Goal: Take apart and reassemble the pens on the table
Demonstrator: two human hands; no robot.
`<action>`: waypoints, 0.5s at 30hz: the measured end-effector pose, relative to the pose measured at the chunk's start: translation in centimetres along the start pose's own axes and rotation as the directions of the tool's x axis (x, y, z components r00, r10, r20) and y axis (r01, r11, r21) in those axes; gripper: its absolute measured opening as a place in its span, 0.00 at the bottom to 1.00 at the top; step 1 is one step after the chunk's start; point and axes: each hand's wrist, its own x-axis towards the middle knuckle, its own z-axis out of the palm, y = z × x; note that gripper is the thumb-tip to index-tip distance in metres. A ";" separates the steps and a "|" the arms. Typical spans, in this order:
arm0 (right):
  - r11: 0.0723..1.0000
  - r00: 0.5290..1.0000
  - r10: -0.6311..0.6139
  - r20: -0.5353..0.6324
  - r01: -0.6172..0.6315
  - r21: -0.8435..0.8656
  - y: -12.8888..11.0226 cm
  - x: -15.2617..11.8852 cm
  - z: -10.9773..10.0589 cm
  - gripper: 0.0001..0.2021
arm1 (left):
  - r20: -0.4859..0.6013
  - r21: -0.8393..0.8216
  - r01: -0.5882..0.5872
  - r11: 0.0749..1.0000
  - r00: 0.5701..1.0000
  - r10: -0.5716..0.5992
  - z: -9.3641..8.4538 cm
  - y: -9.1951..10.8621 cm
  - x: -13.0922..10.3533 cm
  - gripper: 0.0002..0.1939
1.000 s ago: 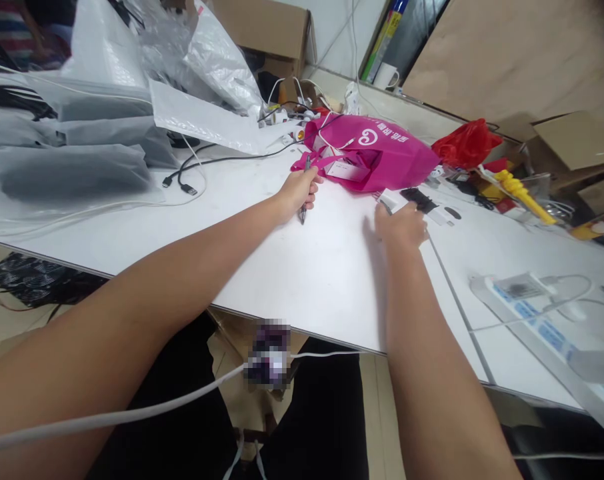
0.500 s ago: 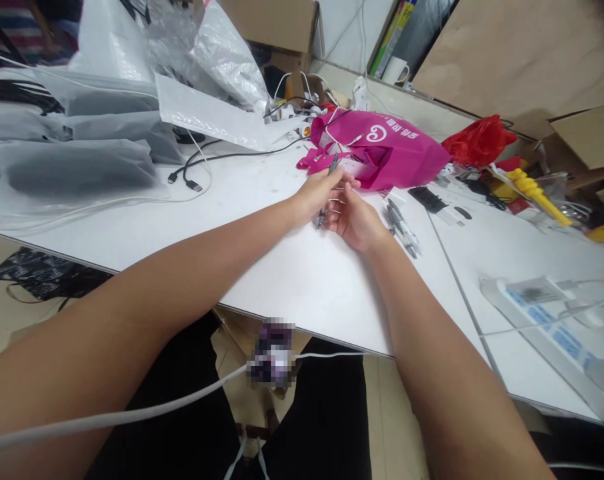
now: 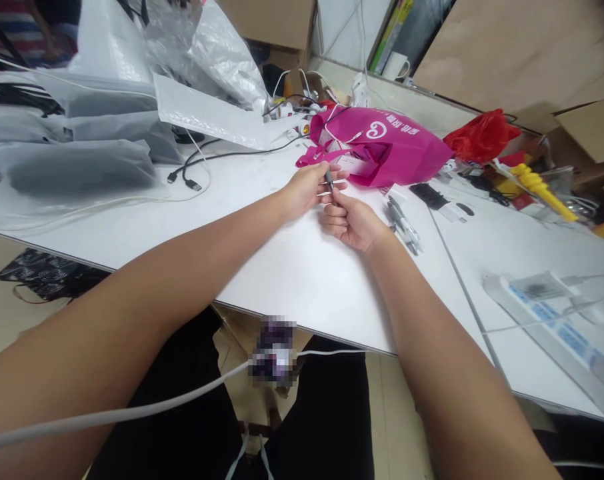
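Note:
A dark grey pen point(image 3: 330, 181) is held above the white table between my two hands. My left hand point(image 3: 308, 187) has its thumb at the pen's upper end, with the fingers stretched behind it. Closed around the lower end is my right hand point(image 3: 349, 220), thumb and forefinger pinching the pen and the other fingers curled in. Several grey and clear pens point(image 3: 405, 225) lie on the table just right of my right hand. Behind my hands rests a magenta bag point(image 3: 407, 150) with white print.
Grey plastic-wrapped packages point(image 3: 77, 167) and a black cable point(image 3: 195, 175) occupy the left. A red plastic bag point(image 3: 482, 137) and a yellow tool-like object point(image 3: 542, 190) stand back right. A white power strip point(image 3: 547, 320) lies at right. A white cord point(image 3: 122, 415) crosses over my lap.
My right hand has gone from loosely open to pinching the pen's lower end. The pen's angle has changed, and my left hand has shifted slightly left with its fingers more spread.

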 end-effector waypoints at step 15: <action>0.968 0.968 -0.208 -0.140 0.182 -0.174 0.9 1.0 0.7 0.12 | -0.114 0.090 -0.092 0.992 0.988 0.102 0.1 0.2 -0.3 0.15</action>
